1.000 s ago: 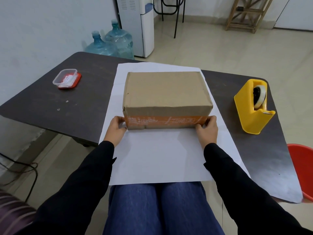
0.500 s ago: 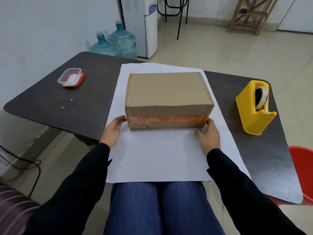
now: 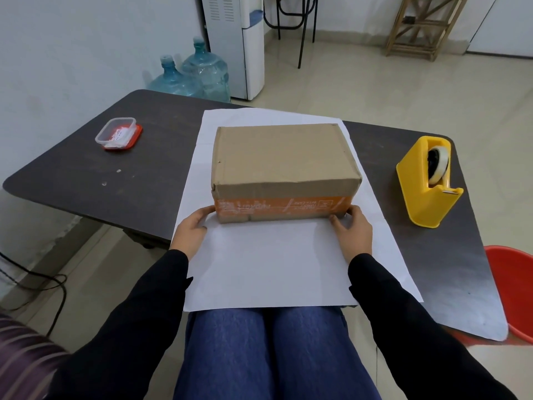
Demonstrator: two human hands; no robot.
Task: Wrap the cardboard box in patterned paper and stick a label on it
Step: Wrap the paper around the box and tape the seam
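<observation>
A brown cardboard box [image 3: 284, 160] with an orange printed band on its near side stands on a sheet of paper [image 3: 268, 261] that shows its plain white side. The sheet lies across the dark table [image 3: 95, 174] and hangs over the near edge above my lap. My left hand [image 3: 191, 230] rests on the paper by the box's near left corner, fingertips touching the box. At the near right corner my right hand [image 3: 353, 230] lies on the paper, with the fingers against the box. Neither hand holds anything.
A yellow tape dispenser [image 3: 427, 183] stands at the table's right. A small clear tub with a red lid [image 3: 118, 134] sits at the left. A red bucket [image 3: 512, 290] is beside the table's right edge. Water bottles [image 3: 196, 76] stand on the floor behind.
Both hands have slipped back from gripping the box's near corners to resting lower on the paper. The box has not moved on the sheet.
</observation>
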